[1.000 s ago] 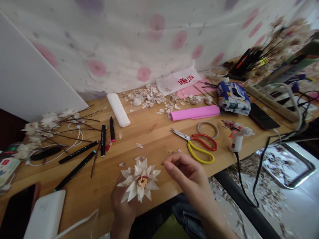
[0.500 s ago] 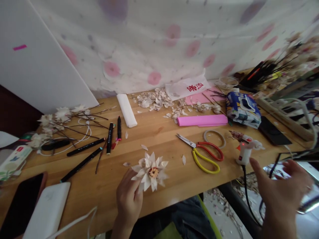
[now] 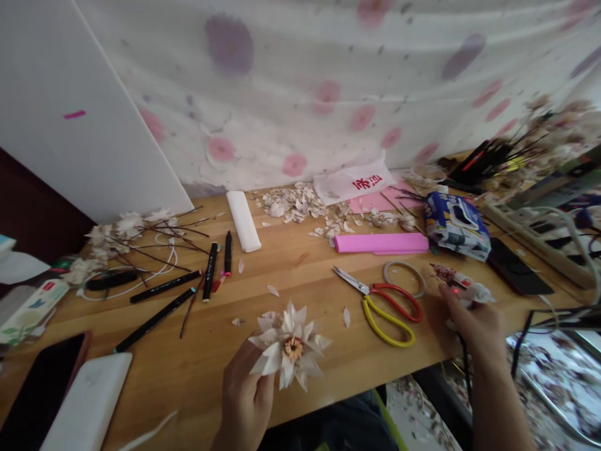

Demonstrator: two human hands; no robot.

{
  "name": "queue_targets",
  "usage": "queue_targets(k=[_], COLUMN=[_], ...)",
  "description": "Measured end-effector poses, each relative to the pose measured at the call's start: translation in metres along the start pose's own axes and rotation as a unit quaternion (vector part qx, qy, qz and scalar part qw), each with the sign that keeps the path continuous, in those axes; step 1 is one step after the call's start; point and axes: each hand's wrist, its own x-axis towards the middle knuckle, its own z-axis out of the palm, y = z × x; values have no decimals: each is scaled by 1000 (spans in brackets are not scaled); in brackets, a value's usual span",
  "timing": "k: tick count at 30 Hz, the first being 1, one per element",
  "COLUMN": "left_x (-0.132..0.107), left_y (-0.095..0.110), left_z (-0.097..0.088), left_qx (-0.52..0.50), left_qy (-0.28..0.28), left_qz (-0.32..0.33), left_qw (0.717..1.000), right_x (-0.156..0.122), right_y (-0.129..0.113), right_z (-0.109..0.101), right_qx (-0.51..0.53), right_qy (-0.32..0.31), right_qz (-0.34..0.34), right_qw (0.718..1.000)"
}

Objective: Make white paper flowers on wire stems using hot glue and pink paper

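Note:
My left hand (image 3: 245, 394) holds a handmade white flower (image 3: 290, 343) with pointed petals and an orange-brown centre, just above the front of the wooden table (image 3: 300, 263). My right hand (image 3: 472, 322) is at the table's right front edge, its fingers wrapped round the white glue gun (image 3: 462, 285), whose nozzle points left and whose red light glows. Red-and-yellow scissors (image 3: 385, 300) lie between my two hands.
A pink roll (image 3: 380, 242), a pile of petal scraps (image 3: 300, 203), a tape ring (image 3: 404, 275) and a wipes pack (image 3: 453, 222) lie at the back right. Black markers (image 3: 188, 285) and stemmed flowers (image 3: 126, 235) lie left. A phone (image 3: 40, 385) and white box (image 3: 87, 404) sit front left.
My right hand left the flower, swung out to the right and has closed round the glue gun. My left hand has kept the flower, and the view has shifted up slightly.

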Motion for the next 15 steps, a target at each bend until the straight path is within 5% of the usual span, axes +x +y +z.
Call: queue_targets(k=[7, 11, 15], left_x=[-17, -31, -35], left_y=[-11, -19, -22], left_z=[2, 5, 5], left_qx=[12, 32, 41], left_qy=[4, 11, 18], left_qz=[-14, -32, -20], left_qw=[1000, 999, 999], right_x=[-28, -53, -61], right_y=[-28, -53, -58], right_z=[-17, -28, -32], right_qx=[88, 202, 225], right_qy=[28, 78, 53], right_qz=[91, 12, -62], right_qw=[992, 976, 971])
